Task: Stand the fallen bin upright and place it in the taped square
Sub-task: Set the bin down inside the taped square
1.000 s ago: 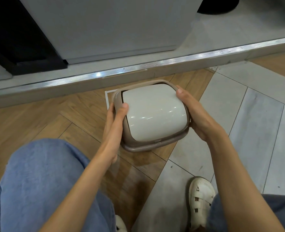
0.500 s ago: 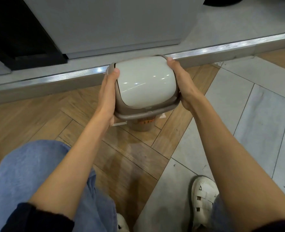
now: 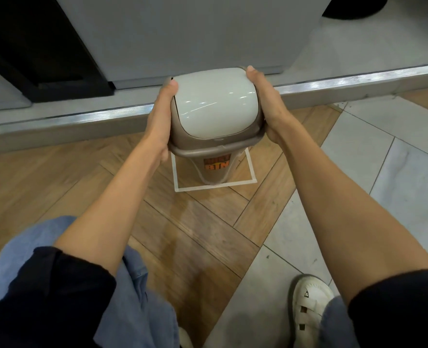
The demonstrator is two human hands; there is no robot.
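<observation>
A small taupe bin [image 3: 214,169] with a glossy white swing lid [image 3: 214,101] and an orange label stands upright on the wood floor. Its base sits inside a white taped square [image 3: 215,187], close to the square's near line. My left hand [image 3: 161,121] presses the left side of the lid rim, thumb on top. On the opposite side my right hand [image 3: 265,104] clasps the rim. The far part of the square is hidden behind the bin.
A raised grey step with a metal edge strip [image 3: 346,80] runs across just behind the bin, with a grey cabinet [image 3: 183,33] above it. Grey tiles [image 3: 383,172] lie to the right. My knees and a white shoe [image 3: 308,305] are at the bottom.
The bin has gone from tilted with its lid facing me to upright, and moved away from me toward the step. The taped square's near lines now show around its base.
</observation>
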